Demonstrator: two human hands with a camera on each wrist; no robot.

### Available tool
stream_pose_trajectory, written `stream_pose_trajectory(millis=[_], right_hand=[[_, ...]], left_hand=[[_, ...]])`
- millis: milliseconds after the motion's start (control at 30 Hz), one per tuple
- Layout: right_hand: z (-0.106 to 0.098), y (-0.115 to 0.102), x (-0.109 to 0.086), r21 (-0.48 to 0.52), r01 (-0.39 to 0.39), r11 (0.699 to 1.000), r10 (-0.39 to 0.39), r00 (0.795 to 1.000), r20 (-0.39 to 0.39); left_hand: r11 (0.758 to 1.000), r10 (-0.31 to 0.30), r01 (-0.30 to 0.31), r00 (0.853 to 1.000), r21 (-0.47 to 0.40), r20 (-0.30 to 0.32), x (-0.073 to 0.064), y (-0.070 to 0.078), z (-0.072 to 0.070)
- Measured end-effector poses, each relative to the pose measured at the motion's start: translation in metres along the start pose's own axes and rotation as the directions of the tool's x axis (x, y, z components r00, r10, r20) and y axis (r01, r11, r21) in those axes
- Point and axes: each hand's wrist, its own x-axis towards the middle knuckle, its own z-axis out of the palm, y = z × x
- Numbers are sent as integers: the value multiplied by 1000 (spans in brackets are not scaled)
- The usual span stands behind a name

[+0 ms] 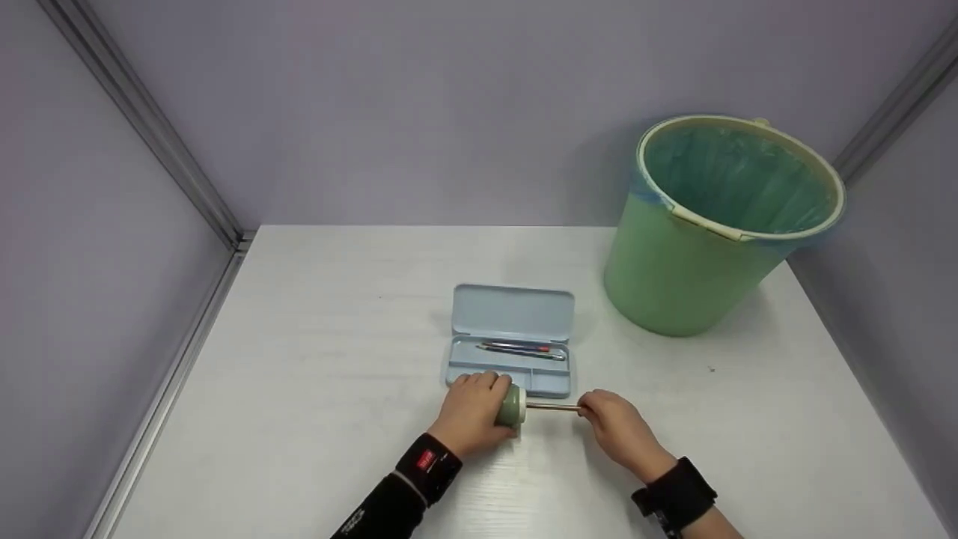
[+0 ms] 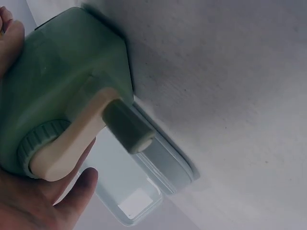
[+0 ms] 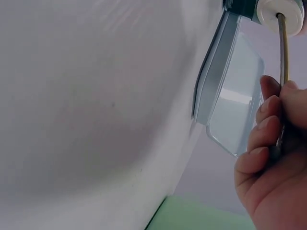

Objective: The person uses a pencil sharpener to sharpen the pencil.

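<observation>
Left hand [image 1: 468, 415] grips green crank sharpener [image 1: 510, 406]; right hand [image 1: 615, 427] pinches pencil [image 1: 552, 406]. Pencil lies between hands, long axis sideways, left end in sharpener's hole, right hand at its other end. Open case [image 1: 513, 313] just beyond.

Pale lilac walls [image 1: 449, 112]; white tabletop [image 1: 314, 329]

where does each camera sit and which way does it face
Head: worn on the head, facing forward and down at the table, bin and open pencil case; left grip, right grip and forearms show.
Left wrist: worn there, facing the sharpener with its crank; part of the left grip shows.
Right wrist: worn there, facing the pencil and sharpener's white end; right grip's curled fingers show.
Shared: both wrist views show the sharpener and pencil case.
</observation>
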Motion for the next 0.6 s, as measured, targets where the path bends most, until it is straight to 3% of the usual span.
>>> stream_pose_trajectory(millis=[333,600], right_hand=[[4,-3,5,-20,39,999,-40,999,-30],[8,-7,10,-5,17,1000,-17,1000,-5]], left_hand=[[995,-10,0,995,95,100,13,7,-11],[980,-1,-24,992,197,126,21,13,-14]])
